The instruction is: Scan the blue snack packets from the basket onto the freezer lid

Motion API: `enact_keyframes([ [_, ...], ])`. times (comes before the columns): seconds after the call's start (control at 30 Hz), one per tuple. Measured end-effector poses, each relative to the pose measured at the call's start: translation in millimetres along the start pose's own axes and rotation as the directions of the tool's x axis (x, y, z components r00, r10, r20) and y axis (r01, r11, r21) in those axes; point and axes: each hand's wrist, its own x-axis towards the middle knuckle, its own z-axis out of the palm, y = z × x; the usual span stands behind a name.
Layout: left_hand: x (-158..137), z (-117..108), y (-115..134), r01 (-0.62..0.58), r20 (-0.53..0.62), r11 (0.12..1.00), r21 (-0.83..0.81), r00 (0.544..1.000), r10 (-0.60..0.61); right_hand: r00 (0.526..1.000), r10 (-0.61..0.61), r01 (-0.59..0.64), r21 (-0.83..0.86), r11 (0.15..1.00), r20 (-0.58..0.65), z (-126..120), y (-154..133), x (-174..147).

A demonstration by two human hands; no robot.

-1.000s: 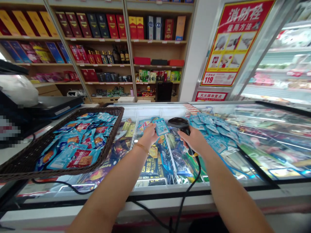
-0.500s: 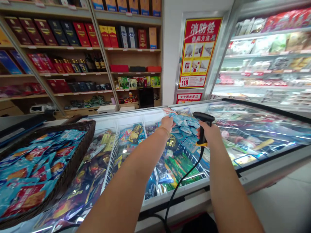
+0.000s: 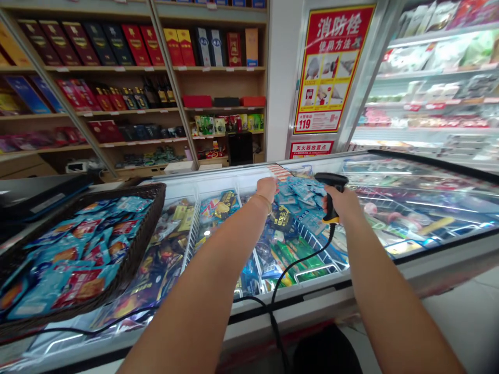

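Observation:
A black-and-yellow barcode scanner (image 3: 331,180) is gripped by its handle in my right hand (image 3: 345,201), its head above a heap of small blue packets (image 3: 302,191) in the open chest freezer. My left hand (image 3: 267,189) reaches over the freezer at the left edge of this heap. Its fingers are closed, and what they hold, if anything, is hidden. Just beyond it lies an orange-and-white striped item (image 3: 279,172). A black cable (image 3: 290,267) runs from the scanner down across the freezer's front edge.
A dark wicker basket (image 3: 154,223) of blue-and-red packets stands on the left. White wire dividers (image 3: 191,231) split the freezer, with green packs (image 3: 306,254) near the front. Behind are shelves of boxes (image 3: 234,49), a red poster (image 3: 331,67) and a lit display fridge (image 3: 432,101).
The view has tilted down and turned slightly left. My left hand has moved a little farther into the freezer; my right hand still holds the scanner over the blue packets.

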Motion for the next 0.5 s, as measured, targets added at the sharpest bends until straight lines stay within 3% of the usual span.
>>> enact_keyframes([
  [0.13,-31,-56,44,-0.045,-0.103,0.985,0.166,0.993,0.063,0.988,0.023,-0.033,0.065,0.997,0.150,30,-6,-23],
  [0.27,-58,-131,91,-0.154,-0.195,0.938,0.311,0.956,0.221,0.953,0.018,-0.040,0.067,0.997,0.301,75,-17,-57],
  [0.4,-76,-217,140,-0.234,-0.281,0.848,0.475,0.873,0.398,0.896,0.011,-0.038,0.052,0.998,0.445,117,-29,-92],
  [0.5,-88,-283,171,-0.192,-0.298,0.665,0.722,0.781,0.549,0.854,-0.013,-0.039,0.088,0.995,0.520,142,-29,-111],
])
